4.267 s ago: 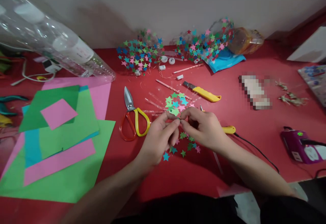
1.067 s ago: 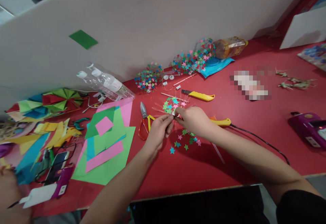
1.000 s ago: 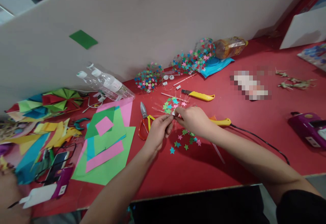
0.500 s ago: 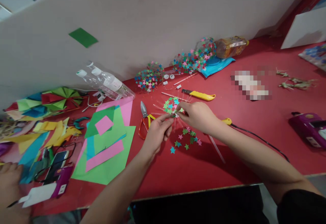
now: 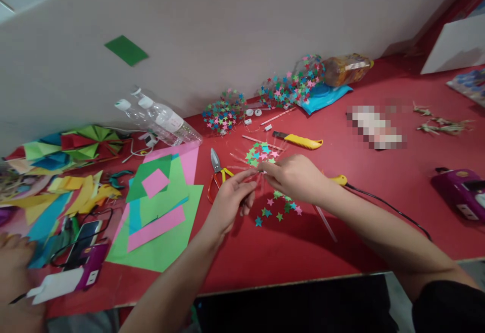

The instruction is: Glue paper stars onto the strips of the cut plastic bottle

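Note:
My left hand (image 5: pixel 234 197) reaches in from the left, its index finger stretched out and its thumb apart from it, with nothing visible between them. My right hand (image 5: pixel 295 175) is closed in a pinch just beyond the left fingertips. What it pinches is too small and hidden to make out. Behind the fingers lies a cluster of green, blue and pink paper stars (image 5: pixel 254 154) among clear thin strips. More loose stars (image 5: pixel 279 217) are scattered on the red table (image 5: pixel 242 257) below the hands. Scissors (image 5: pixel 215 161) with red and yellow handles lie beside my left hand.
A yellow cutter knife (image 5: pixel 305 141) lies behind my right hand, and a yellow-handled corded tool (image 5: pixel 339 180) beside it. Star-covered clear balls (image 5: pixel 224 113) stand along the wall. Colored paper sheets (image 5: pixel 159 247) and plastic bottles (image 5: pixel 166 123) are left. Another person's hand (image 5: pixel 15 254) is far left.
Seconds ago both hands pinched together at one spot. Now my left finger and thumb have parted, while my right hand stays pinched. The view has swung, bringing more of the left table in.

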A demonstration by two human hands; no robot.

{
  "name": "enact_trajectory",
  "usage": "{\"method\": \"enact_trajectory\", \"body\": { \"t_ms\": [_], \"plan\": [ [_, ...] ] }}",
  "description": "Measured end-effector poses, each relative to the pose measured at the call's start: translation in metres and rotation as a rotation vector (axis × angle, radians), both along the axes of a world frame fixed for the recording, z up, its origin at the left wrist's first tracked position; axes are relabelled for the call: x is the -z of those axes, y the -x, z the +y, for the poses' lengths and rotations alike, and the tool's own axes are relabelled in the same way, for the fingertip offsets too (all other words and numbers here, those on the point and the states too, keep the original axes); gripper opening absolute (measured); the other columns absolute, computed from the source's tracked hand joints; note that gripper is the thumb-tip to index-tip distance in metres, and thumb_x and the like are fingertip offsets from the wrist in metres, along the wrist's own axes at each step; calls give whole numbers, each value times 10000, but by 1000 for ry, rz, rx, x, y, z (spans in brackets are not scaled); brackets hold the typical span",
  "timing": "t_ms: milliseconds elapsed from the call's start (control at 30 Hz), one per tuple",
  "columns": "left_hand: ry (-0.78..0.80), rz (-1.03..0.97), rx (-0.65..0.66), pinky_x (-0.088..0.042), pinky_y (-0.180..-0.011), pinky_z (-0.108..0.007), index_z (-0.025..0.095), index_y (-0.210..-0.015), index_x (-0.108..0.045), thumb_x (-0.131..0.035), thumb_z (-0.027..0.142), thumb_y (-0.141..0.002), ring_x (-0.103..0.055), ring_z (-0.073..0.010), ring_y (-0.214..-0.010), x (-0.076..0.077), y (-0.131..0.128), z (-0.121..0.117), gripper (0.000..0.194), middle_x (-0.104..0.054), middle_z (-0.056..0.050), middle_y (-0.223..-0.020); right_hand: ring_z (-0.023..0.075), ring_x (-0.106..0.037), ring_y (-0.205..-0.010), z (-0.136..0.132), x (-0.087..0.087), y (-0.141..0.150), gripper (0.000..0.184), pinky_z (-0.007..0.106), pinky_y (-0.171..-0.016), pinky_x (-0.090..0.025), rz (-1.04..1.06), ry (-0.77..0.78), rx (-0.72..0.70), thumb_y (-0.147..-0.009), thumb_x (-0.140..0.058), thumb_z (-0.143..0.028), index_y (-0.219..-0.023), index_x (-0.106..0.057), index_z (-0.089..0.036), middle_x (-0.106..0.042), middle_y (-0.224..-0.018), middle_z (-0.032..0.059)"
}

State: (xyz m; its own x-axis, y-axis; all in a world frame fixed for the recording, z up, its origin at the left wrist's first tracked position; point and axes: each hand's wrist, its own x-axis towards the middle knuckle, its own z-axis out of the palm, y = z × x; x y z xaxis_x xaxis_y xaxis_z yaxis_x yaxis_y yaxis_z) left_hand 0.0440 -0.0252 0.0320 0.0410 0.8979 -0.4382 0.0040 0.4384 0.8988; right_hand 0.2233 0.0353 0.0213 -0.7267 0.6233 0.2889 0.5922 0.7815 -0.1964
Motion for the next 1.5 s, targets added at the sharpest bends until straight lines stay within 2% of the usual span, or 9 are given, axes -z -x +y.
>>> {"method": "enact_trajectory", "body": {
  "t_ms": [133, 367, 667, 867, 1000, 1133, 1300, 1500],
  "plan": [
    [29, -36, 19, -217, -335, -184, 88, -1292, -473, -600, 288, -809, -378, -59, -322, 3, -2, 1, 538, -524, 79, -455, 98, -364, -481, -1, 11, 6, 241, 292, -514, -142, -30, -80, -2, -951, -380, -238, -1035, -592, -160, -575, -566, -4],
    [29, -145, 22, -202, -349, -187, 133, -1215, -501, -573, 239, -824, -376, -54, -328, 6, -6, 3, 411, -511, 78, -461, 111, -429, -502, 1, 22, 10, 238, 287, -505, -156, -69, -73, -3, -944, -395, -250, -1052, -580, -147, -615, -604, 16],
    [64, -374, 18, -215, -370, -176, 156, -849, -532, -532, 155, -839, -352, -40, -357, 11, -1, 7, 10, -450, 63, -469, 112, -419, -499, 4, 28, 11, 274, 290, -511, -161, -84, -92, -9, -959, -352, -268, -1006, -595, -152, -608, -599, 16],
    [101, -528, 1, -210, -364, -160, 141, -745, -523, -506, 112, -836, -300, -24, -355, 8, 1, 11, 97, -404, 65, -469, 101, -396, -492, 6, 32, 11, 258, 284, -510, -162, -33, -108, -5, -948, -374, -236, -976, -618, -156, -587, -573, 6],
    [86, -533, -20, -232, -374, -160, 139, -771, -530, -506, 104, -832, -335, -31, -369, 8, 2, 11, 74, -419, 61, -485, 97, -405, -498, 6, 32, 11, 256, 281, -515, -171, -16, -121, -13, -953, -371, -215, -976, -618, -153, -586, -572, 3],
    [67, -522, 18, -246, -386, -161, 136, -759, -533, -519, 118, -836, -348, -29, -380, 8, 2, 9, 80, -433, 55, -501, 93, -413, -493, 6, 30, 11, 270, 275, -512, -173, -5, -122, -15, -952, -372, -236, -964, -625, -145, -593, -570, 6],
    [78, -536, -15, -210, -372, -160, 134, -744, -540, -518, 113, -815, -302, -26, -367, 7, 1, 11, 77, -402, 61, -479, 105, -423, -500, 6, 31, 11, 303, 281, -514, -183, 12, -115, -17, -951, -363, -268, -1035, -625, -141, -625, -609, 23],
    [73, -523, -13, -199, -371, -169, 132, -721, -534, -523, 128, -813, -290, -24, -367, 5, 0, 11, 92, -404, 57, -491, 102, -426, -505, 5, 35, 11, 254, 275, -519, -181, 22, -111, 1, -929, -404, -202, -1031, -631, -151, -621, -606, 13]
  ]
}}
